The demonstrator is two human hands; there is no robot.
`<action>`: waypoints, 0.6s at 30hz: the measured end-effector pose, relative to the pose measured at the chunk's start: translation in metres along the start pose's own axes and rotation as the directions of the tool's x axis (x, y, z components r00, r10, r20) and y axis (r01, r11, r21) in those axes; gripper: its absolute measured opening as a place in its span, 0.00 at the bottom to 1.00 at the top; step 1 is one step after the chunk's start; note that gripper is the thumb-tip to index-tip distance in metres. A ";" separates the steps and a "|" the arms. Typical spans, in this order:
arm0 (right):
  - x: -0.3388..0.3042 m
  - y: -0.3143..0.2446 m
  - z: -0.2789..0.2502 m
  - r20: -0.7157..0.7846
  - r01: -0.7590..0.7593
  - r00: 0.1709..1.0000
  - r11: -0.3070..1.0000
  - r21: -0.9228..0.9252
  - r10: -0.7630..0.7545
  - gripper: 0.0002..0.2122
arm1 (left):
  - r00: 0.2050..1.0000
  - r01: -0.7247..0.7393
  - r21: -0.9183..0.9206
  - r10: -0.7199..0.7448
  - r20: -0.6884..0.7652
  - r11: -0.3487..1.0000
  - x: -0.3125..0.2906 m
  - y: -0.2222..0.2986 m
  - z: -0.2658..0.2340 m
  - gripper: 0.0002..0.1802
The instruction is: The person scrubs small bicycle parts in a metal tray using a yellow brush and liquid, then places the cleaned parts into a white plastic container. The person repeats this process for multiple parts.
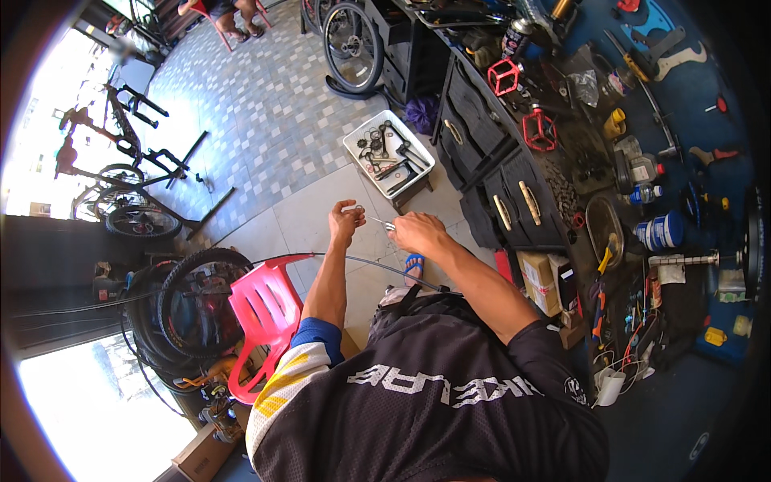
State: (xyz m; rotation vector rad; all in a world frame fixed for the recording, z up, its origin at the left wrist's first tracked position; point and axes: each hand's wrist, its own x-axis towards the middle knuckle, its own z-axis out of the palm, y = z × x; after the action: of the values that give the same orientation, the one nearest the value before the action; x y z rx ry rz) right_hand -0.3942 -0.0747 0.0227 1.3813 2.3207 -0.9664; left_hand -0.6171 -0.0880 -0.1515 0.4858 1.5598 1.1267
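My left hand [345, 221] is raised in front of me, its fingertips pinching a small silvery part [354, 208]. Close beside it, my right hand [418, 233] grips a thin metal tool [381, 222] whose tip points toward the left hand. The hands are a few centimetres apart. A thin black cable [361, 259] runs in an arc just below both forearms. What the small part is cannot be made out.
Beyond my hands a white tray [353, 143] of metal tools rests on a low stool. A black drawer cabinet [514, 173] and cluttered workbench with red pedals [539, 130] stand right. A red plastic chair [265, 313], tyre [189, 269] and bicycle [120, 161] stand left.
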 end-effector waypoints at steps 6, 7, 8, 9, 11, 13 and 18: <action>-0.001 0.005 -0.006 -0.030 -0.048 0.998 0.998 0.028 0.049 0.16 | 1.000 0.011 0.043 -0.012 0.023 0.999 0.006 -0.001 0.006 0.11; -0.001 0.007 -0.008 -0.020 -0.060 0.998 0.997 0.043 0.061 0.16 | 1.000 0.016 0.043 -0.017 0.025 0.999 0.007 -0.001 0.008 0.11; -0.002 0.011 -0.008 -0.026 -0.063 0.998 0.997 0.045 0.064 0.16 | 0.999 0.020 0.041 -0.021 0.027 0.999 0.009 -0.002 0.009 0.11; -0.002 0.017 -0.006 -0.033 -0.066 0.997 0.997 0.048 0.068 0.17 | 0.999 0.037 0.059 -0.038 0.008 0.998 0.010 -0.003 0.011 0.11; -0.005 0.034 0.002 -0.061 -0.073 0.995 0.994 0.081 0.078 0.17 | 0.997 0.072 0.096 -0.069 -0.028 0.993 0.014 -0.006 0.013 0.10; -0.012 0.061 0.018 -0.101 -0.078 0.991 0.987 0.140 0.093 0.18 | 0.997 0.069 0.269 -0.054 -0.060 0.961 0.024 -0.010 0.015 0.11; -0.051 0.156 0.087 -0.180 -0.326 0.913 0.921 0.215 0.366 0.15 | 0.998 0.034 0.345 -0.016 -0.055 0.938 0.053 0.013 0.043 0.13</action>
State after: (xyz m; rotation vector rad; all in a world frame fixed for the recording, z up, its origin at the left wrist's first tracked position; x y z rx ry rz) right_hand -0.2435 -0.1173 -0.0774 1.9830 2.0579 -0.9723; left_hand -0.5979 -0.0226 -0.1659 0.6731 1.8149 0.8504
